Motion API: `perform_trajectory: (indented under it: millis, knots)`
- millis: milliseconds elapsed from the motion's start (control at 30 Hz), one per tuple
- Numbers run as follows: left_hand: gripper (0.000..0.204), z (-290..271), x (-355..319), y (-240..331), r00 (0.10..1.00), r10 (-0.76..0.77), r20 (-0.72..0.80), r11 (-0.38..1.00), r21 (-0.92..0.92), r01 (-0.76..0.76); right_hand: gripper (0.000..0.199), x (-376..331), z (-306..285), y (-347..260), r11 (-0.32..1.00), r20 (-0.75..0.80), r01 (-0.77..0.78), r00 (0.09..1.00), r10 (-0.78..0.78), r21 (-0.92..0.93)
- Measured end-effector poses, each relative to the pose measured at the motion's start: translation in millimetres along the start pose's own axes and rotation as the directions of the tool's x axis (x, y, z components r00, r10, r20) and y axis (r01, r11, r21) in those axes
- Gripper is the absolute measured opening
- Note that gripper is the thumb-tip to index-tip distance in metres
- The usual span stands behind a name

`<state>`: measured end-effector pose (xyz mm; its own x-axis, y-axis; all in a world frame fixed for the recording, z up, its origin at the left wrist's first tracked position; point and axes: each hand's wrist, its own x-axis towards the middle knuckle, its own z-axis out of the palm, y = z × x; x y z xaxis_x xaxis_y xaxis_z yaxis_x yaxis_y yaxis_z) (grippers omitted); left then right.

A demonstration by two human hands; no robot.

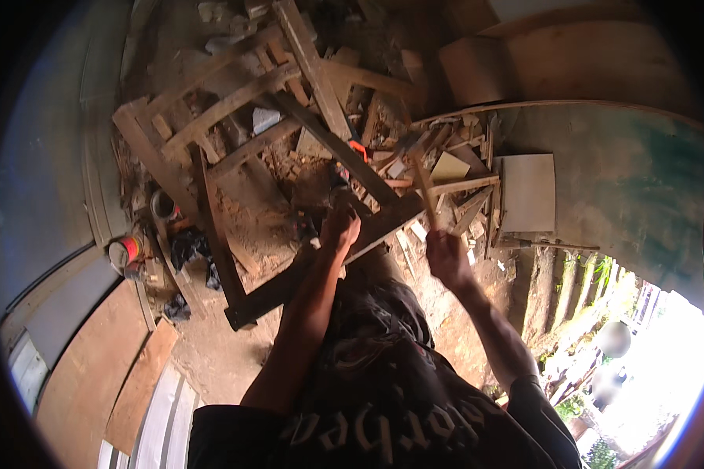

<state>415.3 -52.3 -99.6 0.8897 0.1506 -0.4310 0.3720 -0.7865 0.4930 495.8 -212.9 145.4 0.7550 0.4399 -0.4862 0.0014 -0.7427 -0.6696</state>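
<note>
My right hand [450, 262] is closed round the wooden handle of a hammer [424, 187], raised to the right of a wooden frame [383, 227]. The hammer's head is blurred and dark. My left hand [342, 227] is closed just over the frame's near beam, fingers pressed together. Whatever it grips, if anything, is too small and dark to make out. The frame, built of thick brown timbers with crosspieces, stands tilted in front of me. Beyond my left hand, a bright orange loop-shaped thing [357, 148] shows beside a diagonal timber.
Wood scraps [450, 168] lie heaped behind and right of the frame. A can with a red and yellow label [125, 252] and black plastic [188, 248] are at left. A pale panel [528, 193] leans on the green wall [618, 172]. Boards [94, 367] stand lower left.
</note>
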Motion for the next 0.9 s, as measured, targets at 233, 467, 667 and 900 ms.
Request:
perform_trajectory:
  millis: [233,467,667,900]
  knots:
    - [0.034,-7.9,-3.2,12.5,0.988,-0.111,0.11,0.98,-0.152,0.127,0.035,-19.8,14.5,50.5,0.858,-0.261,0.501,0.818,-0.513,-0.116]
    - [0.04,-13.3,-13.1,13.6,0.997,-0.077,0.021,0.992,-0.098,0.079,0.037,-30.4,-5.7,93.5,0.887,-0.056,0.014,0.997,-0.045,-0.461]
    - [0.032,-52.6,5.0,-11.2,0.982,0.047,-0.181,0.992,-0.111,-0.068,0.033,12.1,9.9,108.7,0.989,-0.1,-0.134,0.987,0.128,-0.066]
    - [0.047,-142.0,24.2,-48.1,0.982,-0.017,-0.189,0.995,-0.101,-0.003,0.045,17.3,63.3,98.9,0.763,-0.179,0.377,0.828,-0.531,-0.525]
